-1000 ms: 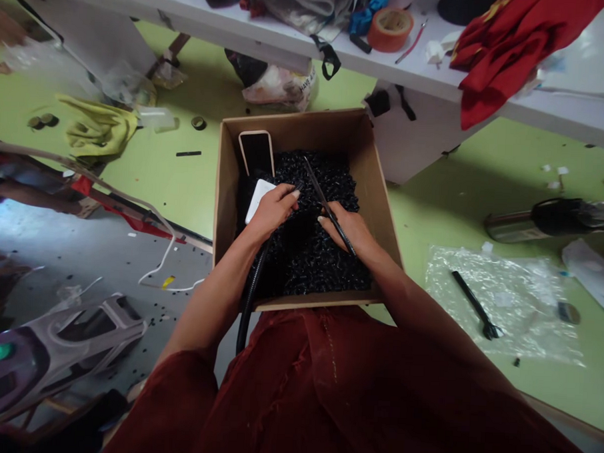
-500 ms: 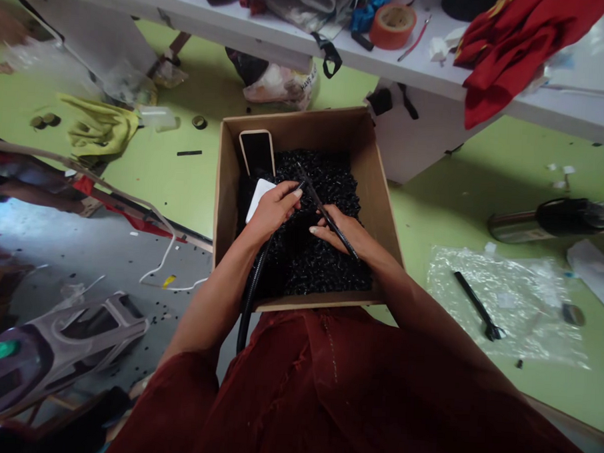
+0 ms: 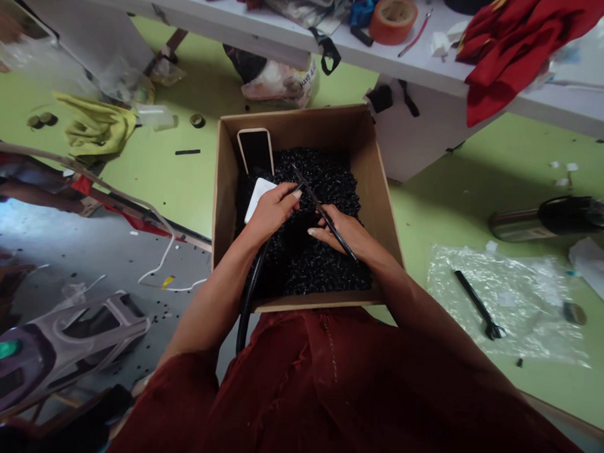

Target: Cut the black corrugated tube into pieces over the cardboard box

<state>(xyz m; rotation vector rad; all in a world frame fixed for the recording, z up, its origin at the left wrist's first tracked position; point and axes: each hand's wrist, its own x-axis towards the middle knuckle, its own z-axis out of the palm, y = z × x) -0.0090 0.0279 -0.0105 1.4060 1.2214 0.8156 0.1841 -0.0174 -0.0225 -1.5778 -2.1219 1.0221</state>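
A cardboard box [image 3: 378, 183] sits in front of my lap, filled with several small black parts [image 3: 325, 267]. My left hand [image 3: 273, 208] grips the end of a black flexible hose [image 3: 247, 304] that runs down out of the box. My right hand [image 3: 344, 232] holds a thin black rod [image 3: 316, 200], its far tip meeting the hose end at my left fingertips. A phone [image 3: 256, 151] leans against the box's back wall, and a white card [image 3: 257, 196] lies partly under my left hand.
A white table [image 3: 270, 31] with orange tape roll [image 3: 391, 20] and red cloth [image 3: 510, 42] stands behind the box. On the green floor lie a yellow cloth [image 3: 99, 127], a plastic sheet [image 3: 503, 302] with a black tool [image 3: 476, 304], a dark bottle [image 3: 552, 217], and a grey iron-shaped frame [image 3: 61, 349] at left.
My right hand has slid left toward my left hand and the rod has tilted, bringing its tip to the hose end. The left hand has barely moved.
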